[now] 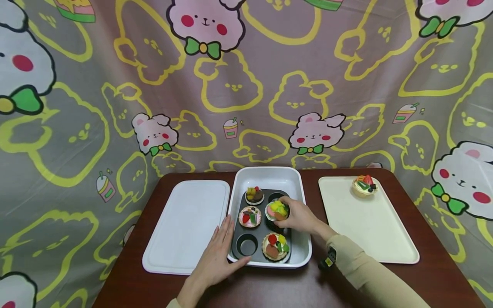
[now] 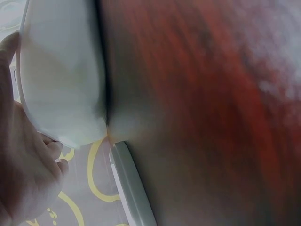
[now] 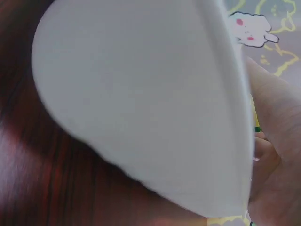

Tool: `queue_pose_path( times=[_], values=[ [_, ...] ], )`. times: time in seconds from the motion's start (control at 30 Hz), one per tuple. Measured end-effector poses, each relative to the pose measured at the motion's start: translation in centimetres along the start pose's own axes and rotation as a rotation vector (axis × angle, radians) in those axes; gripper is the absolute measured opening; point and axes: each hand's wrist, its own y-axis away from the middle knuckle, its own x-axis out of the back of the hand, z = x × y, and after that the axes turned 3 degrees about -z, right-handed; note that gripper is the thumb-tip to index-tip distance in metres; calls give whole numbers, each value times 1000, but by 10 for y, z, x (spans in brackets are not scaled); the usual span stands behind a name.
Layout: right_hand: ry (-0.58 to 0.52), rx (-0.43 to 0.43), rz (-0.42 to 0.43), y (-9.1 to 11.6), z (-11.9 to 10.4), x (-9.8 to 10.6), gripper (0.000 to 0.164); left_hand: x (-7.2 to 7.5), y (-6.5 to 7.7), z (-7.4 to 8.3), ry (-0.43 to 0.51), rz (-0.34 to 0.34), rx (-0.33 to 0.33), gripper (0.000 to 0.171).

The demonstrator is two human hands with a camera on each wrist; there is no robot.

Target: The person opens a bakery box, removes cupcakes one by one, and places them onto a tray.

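My right hand (image 1: 302,217) pinches a toy fruit tart (image 1: 276,209) with yellow and pink topping, over the right middle cup of a dark muffin tin (image 1: 257,256). The tin lies inside a deep white tray (image 1: 269,175). My left hand (image 1: 219,252), fingers extended, rests at the tray's front left rim. Other tarts sit in the tin: a brown and yellow one (image 1: 254,195), a pink one (image 1: 250,217) and one with a red piece (image 1: 275,247). The back right and front left cups show their dark insides. Both wrist views mostly show the tray's outer wall (image 3: 141,94), hiding the tarts.
A flat white tray (image 1: 188,222) lies on the left side of the brown table (image 1: 277,284). On the right is a cream tray (image 1: 366,231) with another fruit tart (image 1: 364,186) near its back edge. A patterned curtain (image 1: 246,94) hangs behind and at both sides.
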Motion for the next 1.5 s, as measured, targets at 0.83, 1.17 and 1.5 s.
queue_pose_path(
  times=[0.83, 1.17, 1.5],
  values=[
    [-386, 8, 91, -1, 6, 17, 77, 0, -1, 0, 4, -6, 5, 123],
    [-601, -73, 148, 4, 13, 24, 74, 0, 1, 0, 5, -3, -2, 124],
    [-573, -88, 195, 16, 30, 47, 74, 0, 0, 0, 6, -2, 1, 123]
  ],
)
